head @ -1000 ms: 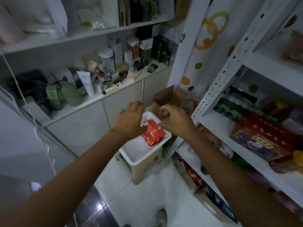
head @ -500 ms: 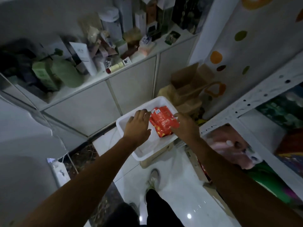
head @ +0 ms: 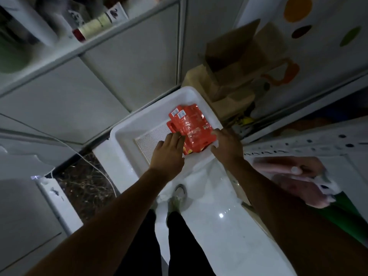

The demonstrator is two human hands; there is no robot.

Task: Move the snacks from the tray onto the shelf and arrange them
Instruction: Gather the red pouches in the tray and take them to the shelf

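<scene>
A stack of red snack packets (head: 191, 128) lies in the right part of a white tray (head: 127, 134) below me. My left hand (head: 169, 154) rests on the packets' near left edge, fingers together and bent over it. My right hand (head: 227, 146) presses against the near right edge. Both hands clasp the stack between them. The white metal shelf (head: 310, 144) stands to the right, with pink and green packages on its lower level.
A brown cardboard box and paper bag (head: 235, 62) stand just beyond the tray. White cabinet doors (head: 127, 62) run along the left under a cluttered ledge. A thin cable (head: 95, 166) hangs over dark floor. My legs and shoe (head: 179, 196) are on the white tiles.
The view has tipped further down and closer to the tray. Both hands have closed in on the two sides of the red packets.
</scene>
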